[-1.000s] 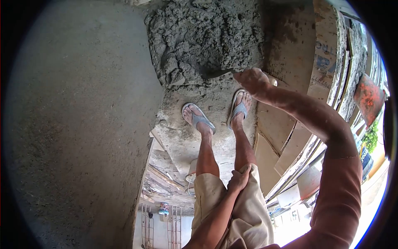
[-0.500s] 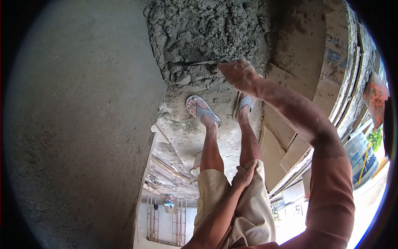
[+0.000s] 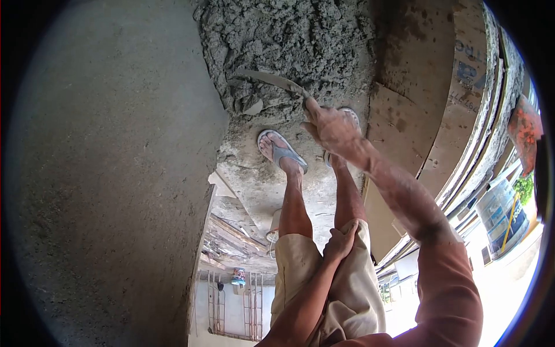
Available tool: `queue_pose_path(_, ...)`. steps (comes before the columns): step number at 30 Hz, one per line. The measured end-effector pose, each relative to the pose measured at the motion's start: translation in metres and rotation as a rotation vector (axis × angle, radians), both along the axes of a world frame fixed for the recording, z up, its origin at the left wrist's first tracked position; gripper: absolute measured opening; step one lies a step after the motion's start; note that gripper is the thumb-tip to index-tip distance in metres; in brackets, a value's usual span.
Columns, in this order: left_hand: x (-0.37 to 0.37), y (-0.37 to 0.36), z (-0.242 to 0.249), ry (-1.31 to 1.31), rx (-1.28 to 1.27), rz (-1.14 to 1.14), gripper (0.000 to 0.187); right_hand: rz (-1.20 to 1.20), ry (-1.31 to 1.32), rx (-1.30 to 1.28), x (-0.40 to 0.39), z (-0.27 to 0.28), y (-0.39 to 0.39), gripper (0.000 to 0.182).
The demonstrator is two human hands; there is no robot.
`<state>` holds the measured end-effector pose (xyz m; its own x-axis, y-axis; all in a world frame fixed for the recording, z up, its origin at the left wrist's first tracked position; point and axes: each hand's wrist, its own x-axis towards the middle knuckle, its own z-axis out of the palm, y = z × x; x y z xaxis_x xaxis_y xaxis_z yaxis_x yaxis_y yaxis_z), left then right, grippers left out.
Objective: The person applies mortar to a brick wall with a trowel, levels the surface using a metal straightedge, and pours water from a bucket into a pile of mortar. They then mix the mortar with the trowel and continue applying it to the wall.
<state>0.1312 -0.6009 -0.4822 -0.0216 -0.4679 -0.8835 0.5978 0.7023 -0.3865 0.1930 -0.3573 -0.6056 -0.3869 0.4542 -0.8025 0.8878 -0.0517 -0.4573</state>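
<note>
My right hand (image 3: 338, 132) is closed around the handle of a trowel (image 3: 276, 80). Its long, slightly curved blade points left over the lower part of a heap of wet grey mortar (image 3: 289, 40). The handle is mostly hidden by my fingers. Below the blade, a pale lump (image 3: 253, 107) sits in the mortar. My left hand (image 3: 341, 242) rests on my right knee, at the hem of the beige shorts (image 3: 355, 277), with no tool in it. Its fingers lie over the knee and are partly hidden.
My feet in grey flip-flops (image 3: 282, 151) stand at the mortar's near edge. A grey plastered surface (image 3: 115, 162) fills the left side. Stained boards (image 3: 404, 139) line the right. A bucket (image 3: 502, 217) stands far right, and another pail (image 3: 274, 225) is behind my legs.
My right hand has drawn back toward my body with the trowel. The blade has turned, showing more of its flat side. My left hand stays on the knee.
</note>
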Motion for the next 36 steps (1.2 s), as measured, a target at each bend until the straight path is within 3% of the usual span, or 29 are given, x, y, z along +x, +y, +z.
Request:
queue_pose_path(2, 0.000, 0.001, 0.002, -0.010, 0.022, 0.002, 0.119, -0.231, 0.004, -0.168, -0.014, 0.030, -0.022, 0.033)
queue_pose_path(3, 0.000, 0.001, 0.001, -0.010, 0.028, -0.003, 0.119, -0.241, 0.035, -0.101, -0.021, 0.032, -0.041, 0.034)
queue_pose_path(4, 0.000, 0.001, -0.001, -0.011, 0.033, -0.001, 0.119, -0.253, 0.065, -0.032, -0.030, 0.017, -0.065, 0.036)
queue_pose_path(5, -0.001, -0.002, 0.001, -0.010, 0.029, 0.001, 0.118, -0.267, 0.011, -0.124, -0.038, -0.020, -0.084, 0.035)
queue_pose_path(8, -0.004, -0.010, -0.002, -0.019, 0.025, 0.012, 0.122, -0.369, -0.031, 0.008, -0.027, -0.073, -0.078, 0.035)
queue_pose_path(14, -0.003, -0.011, 0.000, 0.002, 0.032, 0.057, 0.122, -0.353, 0.003, 0.013, 0.001, -0.074, -0.037, 0.036)
queue_pose_path(16, -0.005, -0.012, -0.002, -0.005, 0.039, 0.072, 0.122, -0.480, 0.230, 0.068, 0.004, -0.081, -0.036, 0.035)
queue_pose_path(18, -0.004, -0.014, -0.002, -0.003, 0.050, 0.098, 0.123, -0.446, 0.235, 0.107, 0.009, -0.068, -0.029, 0.033)
queue_pose_path(20, -0.004, -0.011, -0.001, -0.004, 0.041, 0.113, 0.123, -0.409, -0.011, 0.154, 0.008, -0.037, -0.016, 0.033)
queue_pose_path(21, -0.004, -0.009, 0.000, -0.009, 0.033, 0.113, 0.124, -0.398, -0.006, 0.154, 0.017, -0.045, -0.018, 0.033)
queue_pose_path(23, -0.001, -0.011, 0.005, -0.001, 0.029, 0.112, 0.124, -0.645, -0.044, 0.344, 0.046, -0.065, -0.030, 0.033)
queue_pose_path(26, 0.002, 0.001, -0.001, -0.008, 0.062, 0.087, 0.122, -0.659, -0.015, 0.274, 0.029, -0.028, -0.061, 0.038)
queue_pose_path(28, 0.002, -0.008, 0.004, -0.005, 0.044, 0.059, 0.119, -0.613, -0.091, 0.418, -0.009, -0.038, -0.106, 0.047)
queue_pose_path(30, 0.001, -0.023, -0.004, -0.045, 0.055, 0.023, 0.106, -0.892, 0.086, 0.220, -0.053, -0.096, -0.137, 0.050)
queue_pose_path(32, 0.001, -0.031, -0.009, -0.007, 0.051, -0.004, 0.097, -1.130, 0.394, -0.213, -0.089, -0.117, -0.080, 0.050)
queue_pose_path(34, -0.003, -0.061, -0.016, -0.133, 0.096, -0.020, 0.097, -1.339, 0.648, -0.592, -0.096, -0.116, -0.024, 0.046)
queue_pose_path(36, -0.006, -0.049, -0.017, -0.159, 0.126, -0.032, 0.105, -1.318, 0.649, -0.636, -0.078, -0.094, -0.001, 0.044)
